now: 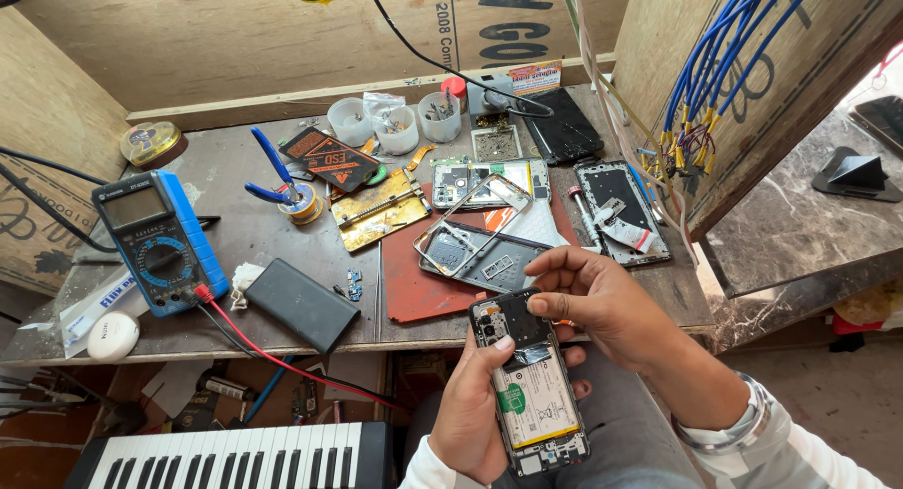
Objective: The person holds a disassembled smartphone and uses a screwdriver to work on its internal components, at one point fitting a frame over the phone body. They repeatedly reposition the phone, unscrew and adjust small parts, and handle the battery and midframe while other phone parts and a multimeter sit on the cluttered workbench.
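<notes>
My left hand (470,409) holds an opened phone (531,395) from below, its back cover off, with the white battery and circuit boards showing. The thumb rests on the phone's left edge. My right hand (602,301) reaches over the phone's top end, fingertips touching the black plate beside the camera. The phone hangs over my lap, just in front of the workbench's front edge.
On the workbench (235,235) lie a blue multimeter (160,249) with a red lead, a black battery pack (301,303), blue pliers (273,174), a red mat (423,287) with phone frames, several opened phones (621,212), small plastic cups (395,122). Blue wires (715,75) hang right. A keyboard (245,456) sits below.
</notes>
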